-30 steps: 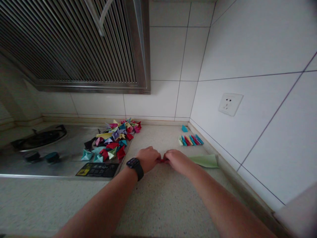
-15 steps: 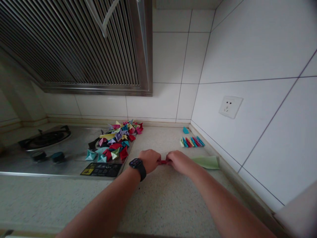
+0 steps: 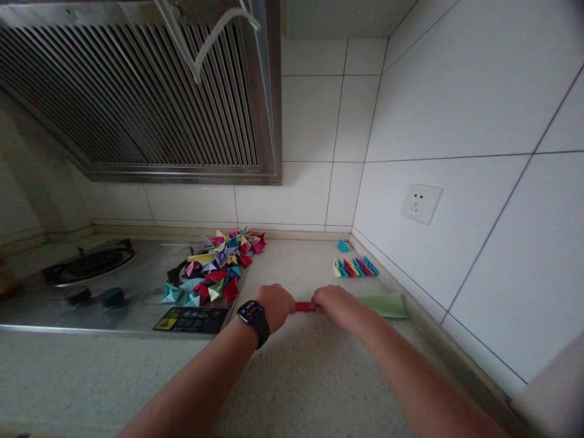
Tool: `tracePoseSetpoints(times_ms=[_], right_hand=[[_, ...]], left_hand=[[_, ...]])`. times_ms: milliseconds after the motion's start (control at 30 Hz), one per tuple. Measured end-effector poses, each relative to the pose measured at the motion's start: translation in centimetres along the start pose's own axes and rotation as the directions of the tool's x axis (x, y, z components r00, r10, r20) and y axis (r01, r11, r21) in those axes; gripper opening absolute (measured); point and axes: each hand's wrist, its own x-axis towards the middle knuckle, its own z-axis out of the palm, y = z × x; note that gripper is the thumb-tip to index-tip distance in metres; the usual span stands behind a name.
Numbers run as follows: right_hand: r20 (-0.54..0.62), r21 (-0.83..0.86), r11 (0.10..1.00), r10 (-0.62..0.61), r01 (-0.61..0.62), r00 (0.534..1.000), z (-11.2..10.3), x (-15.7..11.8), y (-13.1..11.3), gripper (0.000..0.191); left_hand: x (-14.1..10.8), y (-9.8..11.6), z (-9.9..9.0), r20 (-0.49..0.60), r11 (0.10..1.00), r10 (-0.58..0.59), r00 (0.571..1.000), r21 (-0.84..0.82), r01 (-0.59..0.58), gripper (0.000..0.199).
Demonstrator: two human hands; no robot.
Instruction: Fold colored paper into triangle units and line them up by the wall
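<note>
A narrow folded strip of red paper [image 3: 304, 306] spans the gap between my two hands, low over the counter. My left hand [image 3: 275, 305], with a black watch on its wrist, is closed on the strip's left end. At the other end my right hand [image 3: 335, 304] pinches the paper; its fingertips are partly hidden. Just right of that hand, partly behind the forearm, lies a light green sheet of paper [image 3: 387, 305]. Beyond it sits a row of small folded paper pieces [image 3: 356, 267] in several colours, with one blue folded piece [image 3: 343, 246] farther back.
On the left, a heap of colourful folded paper shapes [image 3: 214, 267] covers part of the steel gas stove [image 3: 150, 261]. The range hood [image 3: 182, 173] overhangs the stove. A tiled wall with a socket [image 3: 422, 204] bounds the right side of the speckled counter [image 3: 292, 377].
My right hand has shifted slightly right, away from the left, so more of the red strip shows between them. The whole view has tilted up a little.
</note>
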Motion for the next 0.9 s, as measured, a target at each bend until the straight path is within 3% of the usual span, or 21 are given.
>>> tracePoseSetpoints(times_ms=[200,300,433,533,767,900], right_hand=[[-0.002,0.068,0.997,-0.03,0.03,1.0,-0.8,-1.3,-0.5,0.024],[-0.065,0.171,0.984,-0.043,0.054,0.997,-0.4,-0.9,-0.1,0.024],[-0.202,0.32,0.947,0.042,0.026,0.979,0.7,0.1,0.5,0.029],[-0.172,0.313,0.95,0.068,-0.011,0.983,1.2,0.5,0.9,0.023],[-0.156,0.282,0.959,0.048,-0.002,0.987,1.0,0.0,0.7,0.011],[-0.286,0.3,0.953,0.047,0.043,0.957,0.2,0.1,0.5,0.005]], left_hand=[[0.4,0.0,1.1,-0.095,1.0,0.018,0.995,-0.016,-0.019,0.04],[1.3,-0.5,2.0,-0.106,0.989,-0.04,0.994,-0.149,0.024,0.038],[2.4,-0.7,3.1,-0.159,0.943,-0.116,0.98,-0.328,0.058,0.032],[2.8,-0.5,3.6,-0.152,0.928,-0.098,0.983,-0.37,0.035,0.03],[2.9,-0.3,3.7,-0.189,0.883,-0.112,0.976,-0.47,0.01,0.018],[2.4,-0.7,2.6,-0.348,0.886,-0.096,0.933,-0.457,-0.08,0.013]])
